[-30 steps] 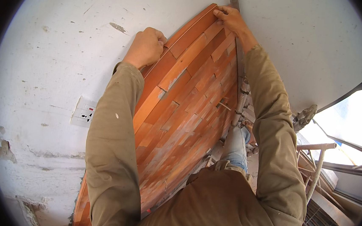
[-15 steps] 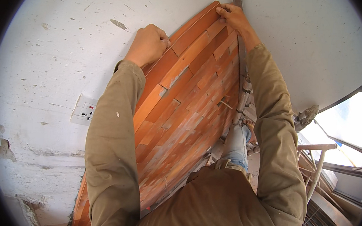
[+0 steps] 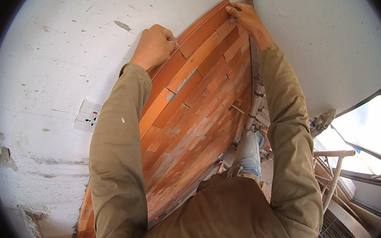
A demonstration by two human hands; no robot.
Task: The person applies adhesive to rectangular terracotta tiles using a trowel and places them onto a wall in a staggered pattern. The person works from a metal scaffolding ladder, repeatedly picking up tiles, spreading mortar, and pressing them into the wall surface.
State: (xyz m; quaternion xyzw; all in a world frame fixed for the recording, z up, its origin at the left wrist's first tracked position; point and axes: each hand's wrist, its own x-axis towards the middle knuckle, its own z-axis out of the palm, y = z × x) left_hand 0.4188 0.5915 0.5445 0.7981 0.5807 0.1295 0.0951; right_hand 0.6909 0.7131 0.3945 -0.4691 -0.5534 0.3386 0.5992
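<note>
Both my hands are up on the top edge of this orange-brown cladding [image 3: 192,101], which runs from about 12 o'clock down to 7. The bit that matters is the top strip [image 3: 205,33], sitting between 11 and 12 o'clock along the upper edge. My advice for this part: load both ends evenly, sight along the edge so it lines up with the course below, and use light finger pressure. Lean on one end only and I reckon the other could kick out. I'd also watch that right end, since it sits close to the corner.

Pose-wise, my hands are apart. Right hand [image 3: 247,17] is at 1 o'clock, arm reaching high, thumb and fingers pinched onto the strip's end. Left hand [image 3: 156,47] is at 11, wrist bent, knuckles up, fingers curled in with the tips against the edge. The back of that hand hides most of the fingers, so I can't tell if it's really clamped or just resting there. Both elbows are well clear of my body.

Around me: white wall [image 3: 61,55] at 10, a socket [image 3: 87,116] at 9 half behind my left sleeve [image 3: 119,144], and a metal frame [image 3: 336,175] out at 4.
</note>
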